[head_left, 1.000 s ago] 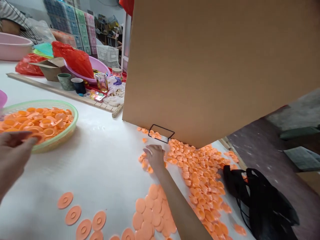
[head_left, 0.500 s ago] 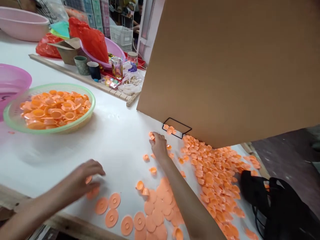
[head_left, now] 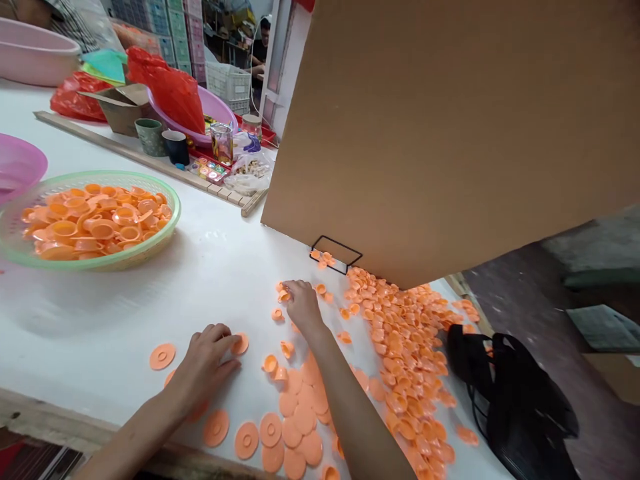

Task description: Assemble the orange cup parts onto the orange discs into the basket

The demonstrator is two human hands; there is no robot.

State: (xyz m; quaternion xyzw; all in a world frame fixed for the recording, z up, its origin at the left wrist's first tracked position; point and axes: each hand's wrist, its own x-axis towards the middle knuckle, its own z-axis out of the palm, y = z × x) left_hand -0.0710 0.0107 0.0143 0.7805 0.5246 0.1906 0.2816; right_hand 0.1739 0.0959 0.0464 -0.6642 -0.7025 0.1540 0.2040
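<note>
My left hand (head_left: 213,357) is over the near part of the white table, its thumb and fingers closed at the edge of a flat orange disc (head_left: 241,343) with a raised ring. Further forward, my right hand (head_left: 301,305) pinches a small orange plastic cup (head_left: 284,296); another small piece is right beside it. Several ringed discs (head_left: 247,440) lie near the front edge, one of them alone to the left of my left hand. Overlapping plain orange discs (head_left: 304,419) spread beside my right forearm, which partly hides them. Loose orange cups (head_left: 270,363) lie between my hands.
A large cardboard box (head_left: 430,133) stands at the right, with a heap of orange cups (head_left: 395,340) at its foot. A green basket (head_left: 173,217) of orange cups is at left. Wooden strips (head_left: 125,152) border mugs and bags behind. A black bag (head_left: 525,407) hangs at right.
My left hand has moved right and forward to a ringed disc; another disc now lies uncovered to its left. My right hand has drawn slightly nearer. The view has shifted a little.
</note>
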